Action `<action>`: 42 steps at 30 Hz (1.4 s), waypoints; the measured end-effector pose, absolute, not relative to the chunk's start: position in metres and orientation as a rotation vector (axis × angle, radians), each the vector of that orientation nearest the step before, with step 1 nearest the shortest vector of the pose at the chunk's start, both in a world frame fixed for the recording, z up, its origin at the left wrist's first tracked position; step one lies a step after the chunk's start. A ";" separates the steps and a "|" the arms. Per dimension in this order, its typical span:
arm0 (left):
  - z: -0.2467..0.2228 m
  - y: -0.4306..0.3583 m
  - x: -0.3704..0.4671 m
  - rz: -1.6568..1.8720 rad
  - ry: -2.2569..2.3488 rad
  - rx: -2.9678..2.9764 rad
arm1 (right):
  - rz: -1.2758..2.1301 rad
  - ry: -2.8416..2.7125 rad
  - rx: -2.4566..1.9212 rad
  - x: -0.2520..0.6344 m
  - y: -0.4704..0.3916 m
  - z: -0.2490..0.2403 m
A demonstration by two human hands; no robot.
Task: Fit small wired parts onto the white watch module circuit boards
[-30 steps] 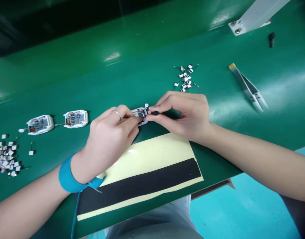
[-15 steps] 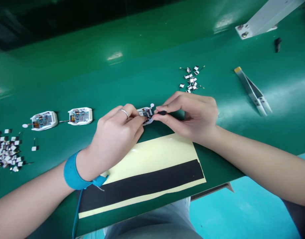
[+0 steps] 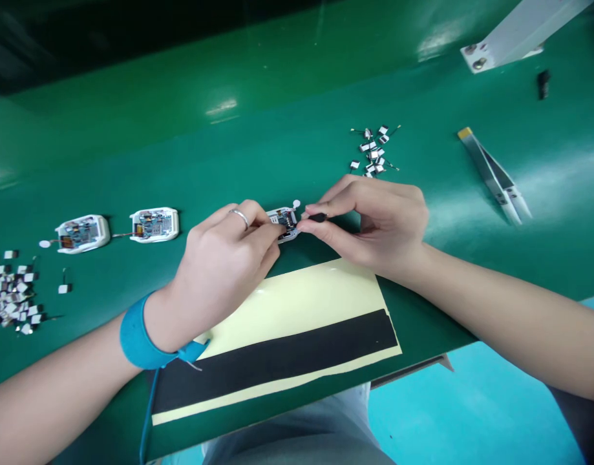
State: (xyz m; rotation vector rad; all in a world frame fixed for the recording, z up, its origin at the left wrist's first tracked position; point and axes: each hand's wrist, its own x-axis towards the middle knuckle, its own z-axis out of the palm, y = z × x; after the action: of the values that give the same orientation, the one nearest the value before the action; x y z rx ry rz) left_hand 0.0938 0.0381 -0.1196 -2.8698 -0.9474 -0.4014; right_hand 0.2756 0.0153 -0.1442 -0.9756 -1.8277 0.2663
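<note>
In front of me a small white device housing with a circuit board inside (image 3: 289,221) lies on the green bench, a round white disc (image 3: 297,204) sticking out at its top right. My left hand (image 3: 223,258), wearing a ring and a blue wrist strap (image 3: 144,336), is closed on the housing's left side, covering part of it. Close by its right edge, the thumb and forefinger of my right hand (image 3: 377,226) pinch a small dark part (image 3: 318,217). Whether that part touches the board I cannot tell.
Two more open housings, one (image 3: 155,225) nearer and one (image 3: 84,234) farther, sit at the left. Small white-and-black components lie in a left pile (image 3: 10,297) and a right cluster (image 3: 373,154). Tweezers (image 3: 495,175), a metal post (image 3: 519,35) and a yellow-black sheet (image 3: 316,303) are around.
Both hands keep nearly the same pose at the housing. The view has shifted very slightly; nothing has been picked up or let go.
</note>
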 end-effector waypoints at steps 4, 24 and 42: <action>-0.120 0.038 0.093 -0.401 -0.933 -2.867 | 0.266 -1.842 -0.990 0.276 0.015 -0.145; -0.122 0.038 0.092 -0.401 -0.939 -2.867 | 0.166 -1.930 -0.999 0.274 0.015 -0.147; -0.123 0.038 0.092 -0.482 -0.870 -2.895 | 0.301 -1.907 -0.951 0.267 0.018 -0.150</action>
State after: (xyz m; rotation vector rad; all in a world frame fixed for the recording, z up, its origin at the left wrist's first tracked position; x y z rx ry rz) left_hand 0.0920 0.0377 -0.1226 -2.8949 -0.8702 -0.4822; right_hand 0.2675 0.0182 -0.1501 -0.9512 -1.9073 0.3012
